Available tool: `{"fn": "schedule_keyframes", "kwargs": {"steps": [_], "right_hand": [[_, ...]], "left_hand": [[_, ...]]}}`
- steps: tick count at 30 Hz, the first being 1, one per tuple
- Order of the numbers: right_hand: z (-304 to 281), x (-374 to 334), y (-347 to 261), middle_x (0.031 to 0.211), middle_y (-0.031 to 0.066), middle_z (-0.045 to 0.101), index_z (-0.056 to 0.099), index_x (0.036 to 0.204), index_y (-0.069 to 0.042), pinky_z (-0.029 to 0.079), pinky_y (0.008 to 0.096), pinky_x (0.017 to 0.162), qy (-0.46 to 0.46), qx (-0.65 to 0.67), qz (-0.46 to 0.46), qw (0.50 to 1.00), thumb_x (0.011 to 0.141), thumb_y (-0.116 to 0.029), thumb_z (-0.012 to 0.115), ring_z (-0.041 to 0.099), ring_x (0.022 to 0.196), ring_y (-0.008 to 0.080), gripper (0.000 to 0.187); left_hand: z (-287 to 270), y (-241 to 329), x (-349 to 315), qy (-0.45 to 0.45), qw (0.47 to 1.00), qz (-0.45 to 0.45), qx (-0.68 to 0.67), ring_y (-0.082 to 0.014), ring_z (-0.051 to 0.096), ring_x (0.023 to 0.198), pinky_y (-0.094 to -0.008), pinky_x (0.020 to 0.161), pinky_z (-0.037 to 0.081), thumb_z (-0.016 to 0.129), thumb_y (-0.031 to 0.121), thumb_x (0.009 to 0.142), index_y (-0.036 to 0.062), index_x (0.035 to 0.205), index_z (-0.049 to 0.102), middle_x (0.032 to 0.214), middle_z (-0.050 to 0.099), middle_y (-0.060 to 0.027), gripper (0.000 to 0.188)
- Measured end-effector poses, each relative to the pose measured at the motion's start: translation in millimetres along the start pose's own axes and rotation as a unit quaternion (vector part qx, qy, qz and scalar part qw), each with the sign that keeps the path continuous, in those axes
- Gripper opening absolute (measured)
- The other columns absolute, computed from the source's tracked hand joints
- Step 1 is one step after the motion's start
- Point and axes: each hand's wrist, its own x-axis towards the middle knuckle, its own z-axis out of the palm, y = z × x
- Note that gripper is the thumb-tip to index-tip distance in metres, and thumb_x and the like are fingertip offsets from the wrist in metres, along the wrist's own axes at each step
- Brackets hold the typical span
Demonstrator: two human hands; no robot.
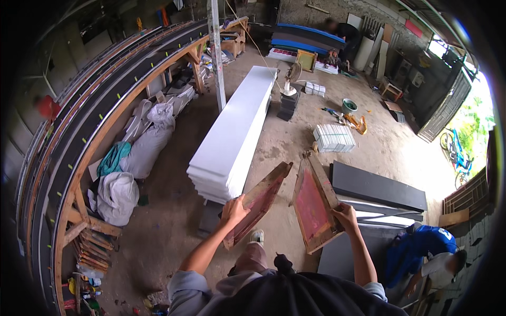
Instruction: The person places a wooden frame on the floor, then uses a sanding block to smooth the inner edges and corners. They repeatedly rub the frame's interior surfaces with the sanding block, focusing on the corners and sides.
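In my left hand [235, 211] is a wooden-framed printing screen [257, 206] with a reddish mesh, held tilted by its outer edge. A second printing screen [311, 203], also reddish inside a worn wooden frame, hangs from my right hand [346, 217], whose fingers close round its right side. The two screens lean apart at the bottom and do not touch. Left of them stands a tall stack of long white boards [232, 126]. Just beyond my right hand lie long black boards [377, 185].
A long wooden-framed bench [121, 87] curves along the left, with white sacks [117, 197] beside it. A metal post [216, 58] rises near the white stack. Ahead are a bundle of white strips [334, 138], a bucket [349, 105] and a fan [290, 84]. A person in blue [432, 239] bends at right.
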Motion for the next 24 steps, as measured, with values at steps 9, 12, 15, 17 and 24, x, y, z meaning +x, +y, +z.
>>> {"fn": "schedule_keyframes", "kwargs": {"steps": [9, 12, 15, 17, 24], "right_hand": [[-36.5, 195.7, -65.3, 0.082, 0.0087, 0.069, 0.066, 0.099, 0.003, 0.049, 0.0281, 0.066, 0.023, 0.072, -0.022, 0.997, 0.07, -0.017, 0.073, 0.062, 0.074, 0.0117, 0.036], [-34.0, 279.2, -48.3, 0.081, 0.0115, 0.069, 0.066, 0.096, 0.003, 0.049, 0.0305, 0.066, 0.021, 0.083, -0.008, 0.996, 0.068, -0.023, 0.075, 0.064, 0.075, 0.0147, 0.039], [-31.2, 361.7, -37.7, 0.077, 0.0135, 0.068, 0.065, 0.09, 0.004, 0.05, 0.0316, 0.064, 0.004, 0.106, 0.009, 0.994, 0.067, -0.026, 0.075, 0.066, 0.074, 0.0158, 0.04], [-28.0, 414.9, -33.7, 0.075, 0.0134, 0.068, 0.065, 0.088, 0.004, 0.049, 0.0318, 0.063, -0.001, 0.11, 0.015, 0.994, 0.067, -0.027, 0.076, 0.066, 0.072, 0.0152, 0.039], [-21.5, 574.9, -54.9, 0.087, 0.0188, 0.069, 0.061, 0.11, 0.007, 0.052, 0.0312, 0.068, -0.063, 0.048, 0.025, 0.997, 0.064, -0.031, 0.078, 0.068, 0.075, 0.0217, 0.062]], "left_hand": [[-50.1, 53.3, 231.9, 0.025, 0.999, 0.022, -0.01, -0.0383, 0.063, 0.09, -0.0452, 0.077, 0.052, 0.076, 0.023, 0.07, 0.0037, 0.121, 0.055, 0.096, 0.066, -0.0223, 0.058], [-42.8, 65.0, 304.8, 0.044, 0.998, 0.032, -0.015, -0.0385, 0.063, 0.089, -0.045, 0.078, 0.052, 0.076, 0.023, 0.07, 0.005, 0.121, 0.055, 0.096, 0.066, -0.0213, 0.058], [-30.1, 84.4, 379.7, 0.046, 0.999, 0.01, -0.006, -0.0379, 0.064, 0.088, -0.0449, 0.077, 0.052, 0.075, 0.024, 0.07, 0.0051, 0.121, 0.054, 0.096, 0.066, -0.0205, 0.058], [-18.5, 99.9, 425.5, 0.048, 0.999, -0.006, 0.003, -0.0376, 0.064, 0.087, -0.0449, 0.077, 0.052, 0.075, 0.025, 0.071, 0.0054, 0.122, 0.054, 0.095, 0.066, -0.0205, 0.058], [22.0, 112.3, 553.7, 0.058, 0.997, -0.048, -0.004, -0.0377, 0.064, 0.089, -0.0437, 0.077, 0.052, 0.075, 0.024, 0.072, 0.0065, 0.124, 0.053, 0.099, 0.065, -0.0211, 0.06]]}}
